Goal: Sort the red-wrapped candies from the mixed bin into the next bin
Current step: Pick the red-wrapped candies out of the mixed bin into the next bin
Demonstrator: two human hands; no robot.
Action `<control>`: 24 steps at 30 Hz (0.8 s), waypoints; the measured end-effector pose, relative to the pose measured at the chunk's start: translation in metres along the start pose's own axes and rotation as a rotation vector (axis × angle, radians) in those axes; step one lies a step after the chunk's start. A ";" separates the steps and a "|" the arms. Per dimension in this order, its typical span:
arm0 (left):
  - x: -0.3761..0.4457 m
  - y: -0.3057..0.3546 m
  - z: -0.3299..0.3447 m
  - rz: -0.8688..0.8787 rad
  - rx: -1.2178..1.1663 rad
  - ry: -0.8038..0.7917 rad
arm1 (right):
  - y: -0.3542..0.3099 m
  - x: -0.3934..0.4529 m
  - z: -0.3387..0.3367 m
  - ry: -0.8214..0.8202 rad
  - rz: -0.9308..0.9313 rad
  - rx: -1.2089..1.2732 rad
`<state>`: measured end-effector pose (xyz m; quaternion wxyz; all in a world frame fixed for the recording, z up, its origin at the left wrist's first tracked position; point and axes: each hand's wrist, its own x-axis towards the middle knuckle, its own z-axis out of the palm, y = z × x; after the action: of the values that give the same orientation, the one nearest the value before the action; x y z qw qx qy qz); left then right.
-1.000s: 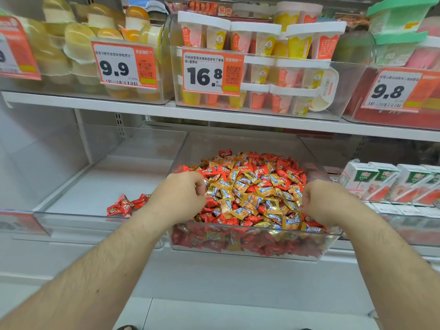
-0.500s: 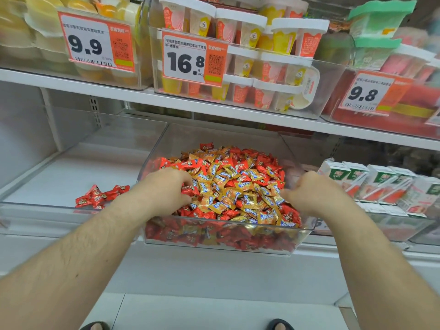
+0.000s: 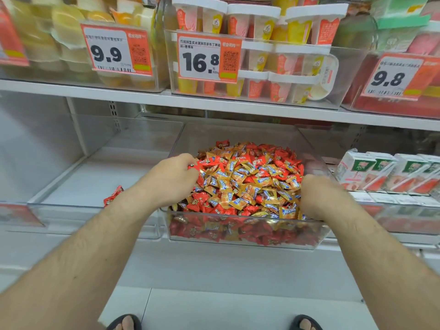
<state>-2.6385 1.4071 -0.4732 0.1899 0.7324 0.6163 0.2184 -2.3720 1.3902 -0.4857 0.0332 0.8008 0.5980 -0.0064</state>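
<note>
Under left fingers (image 3: 190,163), red candy (image 3: 195,166) atop mixed bin (image 3: 242,244).

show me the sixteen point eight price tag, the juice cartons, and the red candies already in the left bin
16.8 price tag (image 3: 199,61), head view, printed digits.
Juice cartons (image 3: 357,171), head view, nearest carton's front.
Red candies in left bin (image 3: 113,196), head view, pile's middle.

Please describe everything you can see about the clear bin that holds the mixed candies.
The mixed bin is a clear plastic tub with a low front wall and taller sides, on the lower shelf. Red and orange wrapped candies are heaped above its front rim. The left hand and right hand both reach into the pile.
</note>
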 end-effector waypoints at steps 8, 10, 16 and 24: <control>0.006 -0.001 0.020 0.137 0.410 -0.096 | 0.013 0.001 -0.024 0.214 -0.023 1.012; 0.011 -0.001 0.026 0.101 0.476 -0.097 | 0.009 -0.003 -0.021 0.043 0.018 1.334; 0.017 -0.001 0.033 0.060 0.494 -0.095 | 0.001 -0.001 -0.015 -0.231 0.173 1.748; 0.004 0.008 -0.001 -0.040 -0.511 0.064 | -0.017 -0.003 -0.023 -0.335 0.248 2.032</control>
<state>-2.6322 1.4101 -0.4675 0.3537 0.6410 0.5611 0.3863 -2.3897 1.3930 -0.4628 -0.5748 0.4961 0.2116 -0.6153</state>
